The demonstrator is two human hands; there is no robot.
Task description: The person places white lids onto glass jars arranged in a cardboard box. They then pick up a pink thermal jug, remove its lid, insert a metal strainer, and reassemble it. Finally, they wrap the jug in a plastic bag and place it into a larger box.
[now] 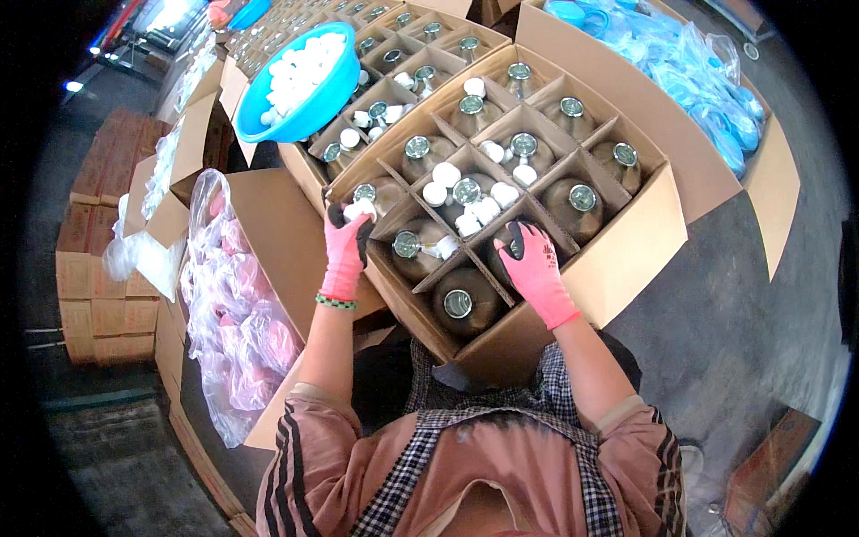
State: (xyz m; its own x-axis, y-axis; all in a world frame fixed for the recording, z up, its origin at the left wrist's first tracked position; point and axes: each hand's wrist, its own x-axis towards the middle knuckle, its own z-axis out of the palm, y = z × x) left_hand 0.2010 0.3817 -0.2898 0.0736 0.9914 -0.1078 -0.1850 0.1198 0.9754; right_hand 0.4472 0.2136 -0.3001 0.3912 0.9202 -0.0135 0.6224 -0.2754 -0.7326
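Both my hands wear pink gloves with dark fingertips, over an open cardboard box (626,268) split by cardboard dividers. Round glass bottles (458,304) with ringed mouths stand upright in its cells. My left hand (344,242) is closed on white stoppers (361,209) at the box's left edge, beside a bottle neck (364,193). Bent fingers of my right hand (534,267) reach into a near cell, over a bottle whose mouth they hide; what they grip is not visible. Loose white stoppers (483,211) lie around the bottle necks in the middle cells.
A blue basin (259,107) heaped with white stoppers rests on a second bottle box behind. To the left stands a carton with pink bagged items (242,331). Blue bagged items (689,80) fill a carton at the far right. Stacked cartons (107,268) stand farther left.
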